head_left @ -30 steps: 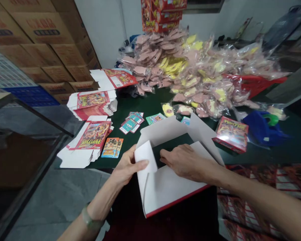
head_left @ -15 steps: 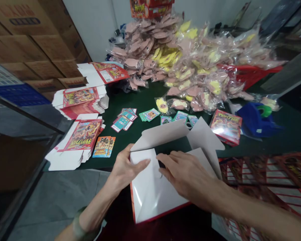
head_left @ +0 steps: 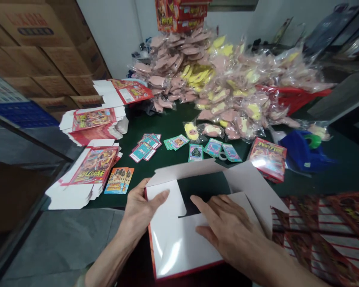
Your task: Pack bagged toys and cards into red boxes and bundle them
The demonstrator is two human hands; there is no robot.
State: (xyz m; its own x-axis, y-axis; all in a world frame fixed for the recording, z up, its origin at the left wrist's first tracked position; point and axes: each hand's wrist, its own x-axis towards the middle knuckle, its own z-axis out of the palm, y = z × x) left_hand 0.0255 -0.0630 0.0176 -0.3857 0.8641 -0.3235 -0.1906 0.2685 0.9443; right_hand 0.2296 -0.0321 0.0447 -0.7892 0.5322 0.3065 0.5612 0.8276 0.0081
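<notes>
An unfolded carton [head_left: 170, 249], white inside with red showing along its edges, lies in front of me with its flaps partly raised. My left hand [head_left: 143, 209] grips its left edge, thumb pressed on a white flap and fingers behind it. Over the right part of the carton is my right hand [head_left: 224, 221], its thumb and index finger apart, touching the white inner panels. The dark green table shows through the gap between the flaps. Just beyond the carton lie picture cards [head_left: 213, 147] and a small ring [head_left: 222, 156].
Flat red-and-white cartons [head_left: 92, 165] are stacked at left, beside orange cards [head_left: 119, 180]. Bagged pink and yellow toys [head_left: 197, 75] pile up at the back. A closed red box [head_left: 267, 159] and a blue tape dispenser [head_left: 302, 151] stand right, above a red crate [head_left: 323, 235].
The view has shifted slightly. My right hand has moved right and down, away from the left flap, with its fingers spread wider. My left hand keeps its grip on the carton's edge.
</notes>
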